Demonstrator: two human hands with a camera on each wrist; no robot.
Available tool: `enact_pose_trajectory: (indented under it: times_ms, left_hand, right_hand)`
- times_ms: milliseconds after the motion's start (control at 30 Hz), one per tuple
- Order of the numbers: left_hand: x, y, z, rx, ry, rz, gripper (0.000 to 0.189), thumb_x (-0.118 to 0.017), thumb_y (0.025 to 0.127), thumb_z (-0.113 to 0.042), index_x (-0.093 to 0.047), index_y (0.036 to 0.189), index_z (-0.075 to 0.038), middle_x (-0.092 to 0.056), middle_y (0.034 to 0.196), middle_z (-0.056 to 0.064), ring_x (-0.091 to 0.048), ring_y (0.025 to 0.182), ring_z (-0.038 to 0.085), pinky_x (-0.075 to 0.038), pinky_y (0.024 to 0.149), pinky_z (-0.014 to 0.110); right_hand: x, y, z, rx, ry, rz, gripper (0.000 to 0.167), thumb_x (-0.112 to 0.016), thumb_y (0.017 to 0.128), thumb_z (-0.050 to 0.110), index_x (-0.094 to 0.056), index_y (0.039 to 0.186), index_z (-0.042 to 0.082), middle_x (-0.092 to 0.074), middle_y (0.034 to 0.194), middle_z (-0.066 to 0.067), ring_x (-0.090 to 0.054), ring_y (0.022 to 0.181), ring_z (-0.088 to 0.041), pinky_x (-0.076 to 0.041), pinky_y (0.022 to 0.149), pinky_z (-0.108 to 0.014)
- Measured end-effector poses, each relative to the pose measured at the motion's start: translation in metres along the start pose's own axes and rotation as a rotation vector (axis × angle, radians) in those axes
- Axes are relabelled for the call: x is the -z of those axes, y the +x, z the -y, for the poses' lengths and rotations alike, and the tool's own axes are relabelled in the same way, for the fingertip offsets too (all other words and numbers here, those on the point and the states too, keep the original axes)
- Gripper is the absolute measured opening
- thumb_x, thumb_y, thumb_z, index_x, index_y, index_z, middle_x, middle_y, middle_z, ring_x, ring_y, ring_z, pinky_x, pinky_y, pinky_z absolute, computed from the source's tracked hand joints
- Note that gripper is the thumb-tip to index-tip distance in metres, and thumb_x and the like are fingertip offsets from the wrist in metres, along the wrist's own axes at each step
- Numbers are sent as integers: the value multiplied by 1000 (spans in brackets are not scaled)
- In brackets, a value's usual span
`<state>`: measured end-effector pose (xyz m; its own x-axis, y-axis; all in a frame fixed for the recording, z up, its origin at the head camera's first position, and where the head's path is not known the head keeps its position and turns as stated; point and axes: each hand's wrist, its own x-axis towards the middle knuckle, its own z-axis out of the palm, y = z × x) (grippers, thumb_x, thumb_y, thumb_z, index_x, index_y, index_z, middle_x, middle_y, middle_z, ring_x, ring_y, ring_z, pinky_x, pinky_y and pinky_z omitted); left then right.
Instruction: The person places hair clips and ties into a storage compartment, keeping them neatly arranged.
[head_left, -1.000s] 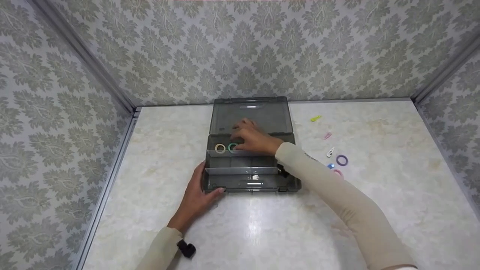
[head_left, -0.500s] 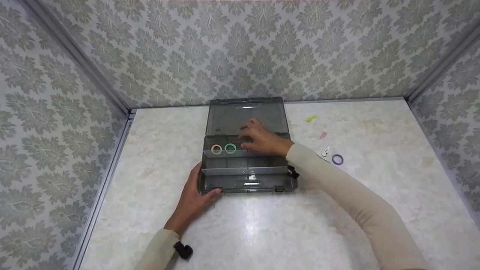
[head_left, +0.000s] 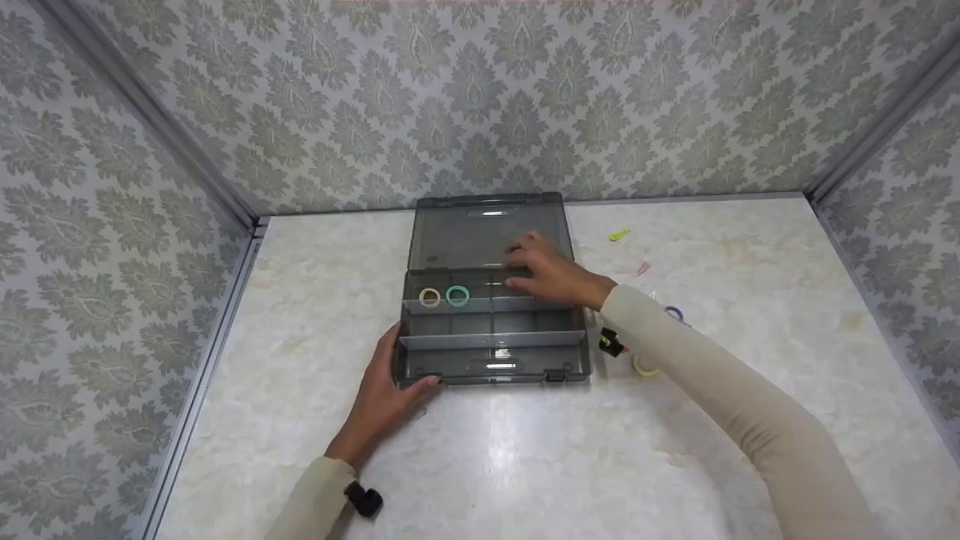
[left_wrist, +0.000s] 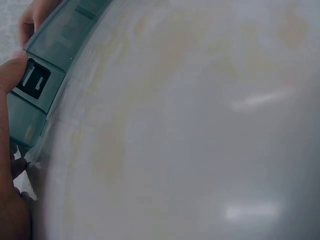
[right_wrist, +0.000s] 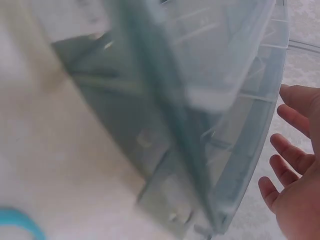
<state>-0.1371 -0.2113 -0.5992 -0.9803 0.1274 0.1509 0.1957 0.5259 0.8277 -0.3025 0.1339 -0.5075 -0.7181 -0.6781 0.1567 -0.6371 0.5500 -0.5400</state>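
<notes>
A smoky, see-through compartment box (head_left: 521,326) stands on the table with its lid (head_left: 487,229) swung back. My left hand (head_left: 379,401) holds its front left corner, thumb on the front edge and fingers along the side. A cream hair tie (head_left: 422,301) and a green hair tie (head_left: 449,301) sit side by side in the back row, left of a divider. Over the right part of that row hovers my right hand (head_left: 555,277). Its fingers are loosely bent, and the right wrist view shows them spread with nothing held.
Right of the box, a yellow-green hair clip (head_left: 619,235), a pink hair clip (head_left: 643,268) and a purple hair tie (head_left: 674,311) lie on the table. A pale yellow hair tie (head_left: 643,368) shows partly under the right sleeve. Patterned walls (head_left: 480,97) enclose the table.
My right hand has drawn away to the right from the green hair tie, which now shows fully in the back row. The left hand keeps its hold on the box.
</notes>
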Motion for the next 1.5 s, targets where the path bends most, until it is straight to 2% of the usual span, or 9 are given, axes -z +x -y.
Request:
enact_pose_trajectory:
  times_ms: [200,467,800,1033,1200,1333,1500]
  left_hand:
    - [0,1,1,4,-5,2,115,-95,89,-41,-25,175,-12,-35,177,13,-30,165,33,-24,134,54]
    - [0,0,-1,26,12,11,116,-94,90,-45,-23,175,-12,-32,178,13,-29,166,33,-24,134,55]
    - [0,1,0,36,13,17,116,-93,91,-45,-21,176,-14,-30,179,12,-28,166,32,-22,134,56]
    - [-1,-1,1,45,5,8,116,-93,89,-48,-22,176,-17,-34,178,10,-30,166,31,-24,134,54]
    - [-1,-1,0,34,-5,6,116,-93,90,-47,-22,176,-14,-34,178,12,-30,165,32,-24,134,56]
    - [-1,-2,0,39,4,5,117,-93,90,-48,-22,176,-14,-33,178,11,-29,166,33,-23,134,57]
    - [0,-2,0,55,4,12,116,-91,91,-52,-21,177,-17,-32,179,10,-28,166,32,-24,134,56]
  right_hand:
    - [8,-15,-8,2,-25,-17,31,-80,104,15,-78,129,-2,-62,148,-28,-51,137,-43,-43,116,-61]
    - [18,-36,-19,-2,-56,-37,29,-81,102,14,-78,127,-1,-63,146,-27,-51,138,-44,-37,117,-67]
    - [27,-61,-23,-39,-44,-38,26,-78,104,15,-79,127,1,-62,144,-23,-50,138,-43,-37,117,-65]
    - [27,-80,-24,-43,4,-77,25,-77,106,14,-78,126,-1,-62,143,-24,-51,136,-41,-41,116,-64]
    - [26,-93,-27,-44,26,-95,25,-77,106,14,-78,127,1,-63,138,-19,-52,133,-38,-44,114,-61]
    - [23,-104,-30,-38,49,-118,24,-78,104,11,-78,126,0,-64,138,-19,-52,132,-39,-45,112,-62]
    - [19,-119,-35,-69,109,-136,24,-78,104,10,-79,125,0,-64,138,-19,-52,133,-38,-44,113,-61]
